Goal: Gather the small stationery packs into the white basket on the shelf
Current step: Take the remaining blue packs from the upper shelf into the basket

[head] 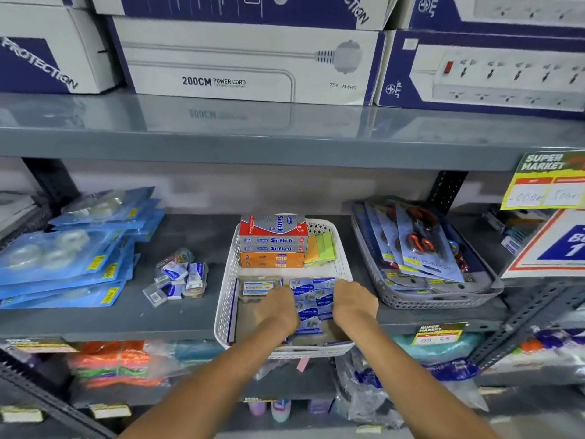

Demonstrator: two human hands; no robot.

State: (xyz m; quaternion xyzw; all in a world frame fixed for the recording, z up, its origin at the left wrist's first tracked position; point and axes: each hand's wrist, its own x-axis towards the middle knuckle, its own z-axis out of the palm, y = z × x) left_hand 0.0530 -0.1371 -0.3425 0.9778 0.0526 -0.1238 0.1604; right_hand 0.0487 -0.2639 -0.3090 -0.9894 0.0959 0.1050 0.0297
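Hands first: I have both reaching into the white basket (225,299) that sits on the grey shelf (177,315), its front edge overhanging the shelf lip. My left hand (278,307) lies knuckles-up over the floor of the basket just left of a cluster of small blue stationery packs (311,301), its fingers curled down out of sight, so I cannot tell whether it grips anything. My right hand (354,301) presses against the right side of that same cluster, fingers also hidden from me; I cannot tell whether it is clenched on a pack or merely resting against them. The blue packs lie in a loose overlapping heap in the front half of the basket, between my two hands. Just left of them, touching my left hand's fingertips area, lies a clear flat box (258,288). At the back of the basket stand stacked red and grey Softek boxes (273,232) above orange boxes (272,259), with yellow-green sticky notes (321,250) beside them. Outside the basket, on the shelf to its left, a small pile of loose packs (180,277) remains, well apart from my hands. Further left lie blue tape packs (69,258); to the right, a grey basket (443,301) holds carded scissors (418,242).
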